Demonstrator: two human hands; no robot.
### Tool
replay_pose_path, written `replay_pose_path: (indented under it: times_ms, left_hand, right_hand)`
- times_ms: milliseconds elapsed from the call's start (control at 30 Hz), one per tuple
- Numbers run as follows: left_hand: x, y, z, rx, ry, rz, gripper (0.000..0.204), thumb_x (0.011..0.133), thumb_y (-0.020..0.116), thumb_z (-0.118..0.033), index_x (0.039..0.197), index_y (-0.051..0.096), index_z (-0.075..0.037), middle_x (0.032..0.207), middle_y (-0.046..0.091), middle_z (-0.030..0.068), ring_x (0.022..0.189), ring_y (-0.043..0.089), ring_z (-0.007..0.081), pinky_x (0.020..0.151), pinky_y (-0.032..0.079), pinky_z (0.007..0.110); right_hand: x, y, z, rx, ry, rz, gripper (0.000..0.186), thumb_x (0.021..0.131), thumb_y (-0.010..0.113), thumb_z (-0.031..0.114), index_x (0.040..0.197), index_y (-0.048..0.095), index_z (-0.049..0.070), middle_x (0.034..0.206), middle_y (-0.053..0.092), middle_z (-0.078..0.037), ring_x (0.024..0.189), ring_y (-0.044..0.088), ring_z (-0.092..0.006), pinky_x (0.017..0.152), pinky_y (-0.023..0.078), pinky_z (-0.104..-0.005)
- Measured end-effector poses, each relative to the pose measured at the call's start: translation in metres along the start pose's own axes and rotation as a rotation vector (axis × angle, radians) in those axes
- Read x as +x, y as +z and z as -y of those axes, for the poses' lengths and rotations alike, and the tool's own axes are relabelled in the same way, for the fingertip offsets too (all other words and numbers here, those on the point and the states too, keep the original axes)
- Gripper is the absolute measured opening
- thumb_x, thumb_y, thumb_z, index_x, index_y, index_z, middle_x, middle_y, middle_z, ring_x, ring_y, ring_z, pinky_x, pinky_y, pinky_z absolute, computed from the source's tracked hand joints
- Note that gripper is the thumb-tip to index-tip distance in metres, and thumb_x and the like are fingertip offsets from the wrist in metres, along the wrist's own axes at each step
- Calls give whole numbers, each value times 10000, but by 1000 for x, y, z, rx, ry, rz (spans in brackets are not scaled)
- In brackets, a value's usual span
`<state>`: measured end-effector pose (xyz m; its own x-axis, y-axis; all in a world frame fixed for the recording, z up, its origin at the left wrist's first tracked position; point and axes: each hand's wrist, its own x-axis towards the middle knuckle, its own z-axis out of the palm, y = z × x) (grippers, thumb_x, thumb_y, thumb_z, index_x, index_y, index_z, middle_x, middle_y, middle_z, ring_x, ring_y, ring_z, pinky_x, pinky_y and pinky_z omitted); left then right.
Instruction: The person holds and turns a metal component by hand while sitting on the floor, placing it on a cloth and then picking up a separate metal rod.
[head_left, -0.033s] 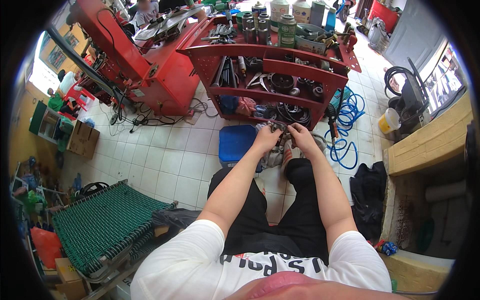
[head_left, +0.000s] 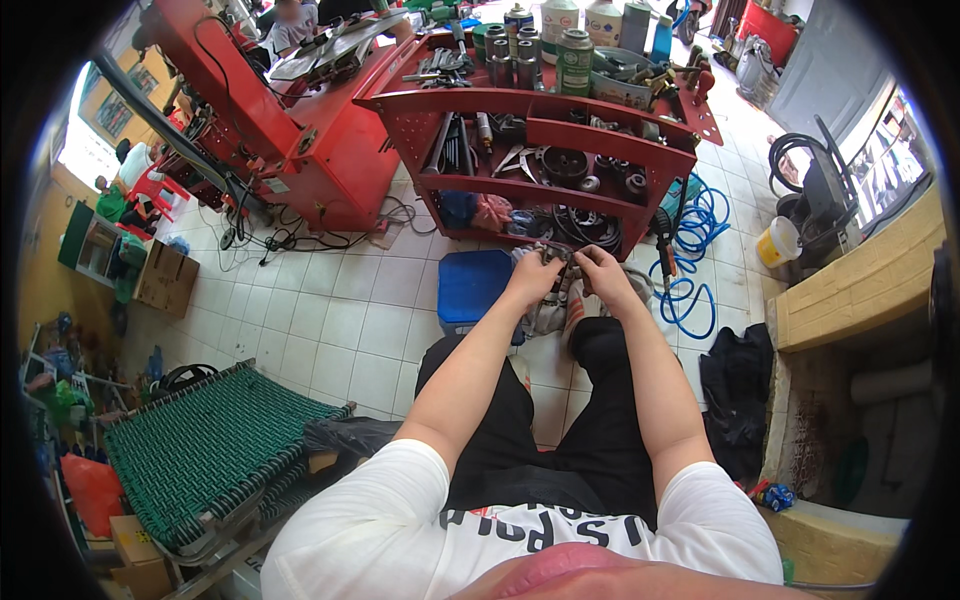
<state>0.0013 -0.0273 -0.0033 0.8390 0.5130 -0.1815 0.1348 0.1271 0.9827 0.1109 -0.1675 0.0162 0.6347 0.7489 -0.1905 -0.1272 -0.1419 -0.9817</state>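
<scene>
Low in front of my knees, just before the red tool cart [head_left: 610, 104], my two hands are close together. My left hand [head_left: 535, 276] is closed round a small dark metal part [head_left: 557, 254], whose exact kind is too small to tell. Against the right side of that part my right hand [head_left: 604, 275] is closed, thumb and fingers pinched; what they grip is hidden. Under and between the hands lies a bulky greyish thing [head_left: 546, 318], partly covered by my wrists. A blue lidded box [head_left: 473, 285] stands just left of my left hand.
Cans, bottles and tools crowd the cart's top. Blue coiled hose [head_left: 705, 225] lies on the tiles to the right, near a white-and-yellow bucket [head_left: 778, 242]. Left stands a red machine [head_left: 325, 165] with cables on the floor. A green woven folding bed [head_left: 215, 445] is at near left.
</scene>
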Motion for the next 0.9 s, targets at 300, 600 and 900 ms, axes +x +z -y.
replay_pose_path:
  times_ms: [300,600,900]
  left_hand:
    - [1,-4,2,52,40,5,234,950,641,-179,1049,713,20,919,733,74,781,659,144,698,532,327]
    - [2,1,-1,-10,4,0,211,931,656,-184,975,716,14,826,708,49,711,610,125,647,490,328]
    - [5,-2,7,-36,4,3,214,929,661,-189,958,713,17,801,698,43,686,602,127,629,482,328]
  right_hand:
    - [-2,-2,12,-4,187,-70,301,1054,579,373,996,652,86,598,465,58,471,438,-68,457,405,-264]
    - [0,-2,4,-27,-20,-37,297,1043,595,347,974,658,65,623,491,52,480,443,-66,452,403,-271]
    - [0,-4,7,-92,131,-73,361,1021,615,376,971,692,27,649,546,24,517,483,-81,488,424,-279]
